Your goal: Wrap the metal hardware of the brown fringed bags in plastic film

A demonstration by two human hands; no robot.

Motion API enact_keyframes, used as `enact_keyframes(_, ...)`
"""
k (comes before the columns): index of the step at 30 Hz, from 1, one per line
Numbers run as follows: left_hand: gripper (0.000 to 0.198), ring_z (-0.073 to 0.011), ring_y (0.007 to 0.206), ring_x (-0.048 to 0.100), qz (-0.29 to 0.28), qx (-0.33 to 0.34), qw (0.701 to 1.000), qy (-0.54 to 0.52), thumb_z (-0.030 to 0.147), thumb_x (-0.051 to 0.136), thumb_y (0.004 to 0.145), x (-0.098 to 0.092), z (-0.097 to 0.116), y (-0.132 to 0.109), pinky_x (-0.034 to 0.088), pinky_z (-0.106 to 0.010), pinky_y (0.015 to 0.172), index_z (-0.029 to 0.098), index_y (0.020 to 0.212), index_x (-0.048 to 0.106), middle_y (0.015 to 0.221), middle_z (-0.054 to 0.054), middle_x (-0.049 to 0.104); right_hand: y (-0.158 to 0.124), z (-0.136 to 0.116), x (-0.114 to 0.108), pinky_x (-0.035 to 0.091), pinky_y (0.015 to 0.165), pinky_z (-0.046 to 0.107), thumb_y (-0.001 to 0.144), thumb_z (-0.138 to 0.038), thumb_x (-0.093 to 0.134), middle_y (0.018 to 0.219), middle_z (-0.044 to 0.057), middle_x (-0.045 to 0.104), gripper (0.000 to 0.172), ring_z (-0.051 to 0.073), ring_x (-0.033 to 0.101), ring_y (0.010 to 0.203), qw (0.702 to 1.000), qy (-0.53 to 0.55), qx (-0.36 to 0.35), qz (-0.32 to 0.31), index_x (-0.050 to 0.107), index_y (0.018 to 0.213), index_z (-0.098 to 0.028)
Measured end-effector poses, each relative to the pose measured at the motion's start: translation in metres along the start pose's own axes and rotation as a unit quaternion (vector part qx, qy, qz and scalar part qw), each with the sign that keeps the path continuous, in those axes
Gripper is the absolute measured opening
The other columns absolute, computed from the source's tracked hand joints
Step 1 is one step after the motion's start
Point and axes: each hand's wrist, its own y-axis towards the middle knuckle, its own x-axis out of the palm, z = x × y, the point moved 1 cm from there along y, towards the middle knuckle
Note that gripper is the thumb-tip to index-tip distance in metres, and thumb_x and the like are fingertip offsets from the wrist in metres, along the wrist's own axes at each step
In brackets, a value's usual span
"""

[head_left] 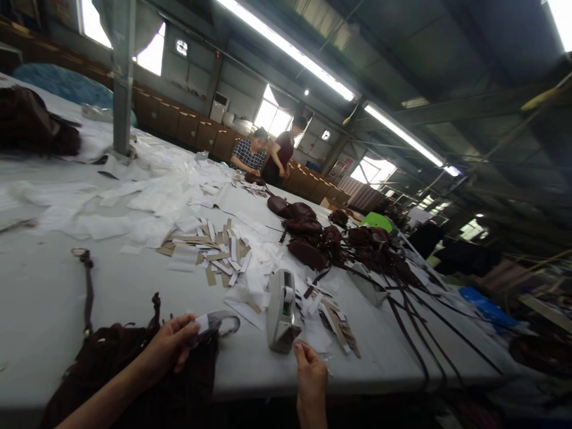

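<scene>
Dark brown, probably leather, on the near left of the pale table [40, 298]: one bag [179, 390], lying partly under the left forearm, with one upright strap [88, 292] ending in one metal ring [80, 252]. Above this bag, one left hand [172, 341], with thumb and fingers closed, pinching one white strip [203, 323] at one greyish strap loop [229, 323]. Whether wrapped around the loop or only laid against it, cannot tell. To the right, one right hand [311, 369], with thumb and forefinger pressed together at the tips; something whitish there, too small to name. Just beyond these fingertips, one grey tape dispenser [276, 307], standing on the table near the front edge. On either side of the dispenser, two heaps of white and tan card strips: one larger left heap [218, 247] and one smaller right heap [337, 319], too tangled for exact counting. Farther to the right, one group of dark brown bags [308, 253], several in number, overlapping, with long straps [413, 339] trailing toward the table edge. Behind them, one bright green object [376, 221]. At the far side, two people: one in a checked shirt [248, 156], one standing in a dark red top [282, 149]. At left, one metal post [123, 83].
</scene>
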Motion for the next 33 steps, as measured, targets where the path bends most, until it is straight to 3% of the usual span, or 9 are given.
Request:
enact_keyframes(5,0.041,-0.0033,0.028,0.040,0.000,0.013,1.000,0.006,0.052,0.070,0.074,0.001,-0.001,-0.001,0.029,-0.015,0.025,0.016,0.086,0.055,0.069,0.002,0.063,-0.003,0.002,0.003,0.049,0.069,0.037,0.064,-0.062,0.056,0.066,0.012,0.072,0.048,0.031,0.067,0.072,0.997,-0.071,0.008,-0.033,0.072,0.071,-0.018)
enact_keyframes(12,0.038,-0.0037,0.030,0.043,-0.012,0.041,0.998,0.038,0.051,0.066,0.078,0.004,0.001,-0.003,0.030,-0.014,0.028,0.015,0.087,0.056,0.069,0.002,0.061,-0.013,0.000,-0.002,0.047,0.067,0.041,0.063,-0.069,0.050,0.069,0.017,0.070,0.053,0.035,0.065,0.072,0.990,-0.126,-0.004,-0.068,0.066,0.065,-0.019)
enact_keyframes(16,0.038,-0.0061,0.032,0.047,-0.030,0.058,0.995,0.076,0.050,0.066,0.078,0.009,0.008,-0.006,0.033,-0.015,0.031,0.014,0.088,0.057,0.061,0.003,0.058,-0.053,-0.022,0.014,0.048,0.067,0.034,0.071,-0.067,0.051,0.074,0.010,0.070,0.052,0.027,0.064,0.072,0.980,-0.096,-0.041,-0.170,0.068,0.078,-0.018)
enact_keyframes(20,0.036,-0.0090,0.036,0.050,-0.042,0.070,0.989,0.122,0.044,0.069,0.077,0.012,0.011,-0.007,0.039,-0.017,0.036,0.014,0.093,0.057,0.050,0.006,0.053,-0.100,-0.073,0.048,0.048,0.067,0.025,0.084,-0.053,0.053,0.077,0.004,0.068,0.036,0.018,0.062,0.072,0.936,0.009,-0.115,-0.333,0.066,0.084,-0.020)
enact_keyframes(22,0.036,-0.0096,0.036,0.051,-0.040,0.074,0.986,0.141,0.043,0.069,0.077,0.014,0.011,-0.009,0.039,-0.017,0.037,0.014,0.094,0.057,0.048,0.006,0.054,-0.114,-0.095,0.064,0.047,0.066,0.023,0.087,-0.048,0.052,0.075,0.002,0.067,0.032,0.017,0.061,0.071,0.918,0.042,-0.135,-0.371,0.065,0.083,-0.020)
enact_keyframes(25,0.036,-0.0102,0.036,0.051,-0.030,0.081,0.985,0.148,0.045,0.065,0.080,0.016,0.011,-0.011,0.040,-0.017,0.036,0.013,0.095,0.057,0.047,0.005,0.055,-0.119,-0.104,0.084,0.045,0.061,0.023,0.088,-0.048,0.050,0.070,0.001,0.066,0.033,0.015,0.059,0.065,0.920,0.039,-0.121,-0.371,0.065,0.081,-0.019)
enact_keyframes(33,0.037,-0.0084,0.036,0.050,-0.032,0.073,0.987,0.140,0.046,0.065,0.081,0.018,0.018,-0.014,0.039,-0.015,0.037,0.012,0.095,0.058,0.047,0.006,0.053,-0.114,-0.075,0.109,0.044,0.057,0.024,0.082,-0.054,0.057,0.066,0.003,0.067,0.040,0.018,0.059,0.064,0.933,0.041,-0.024,-0.356,0.069,0.074,-0.016)
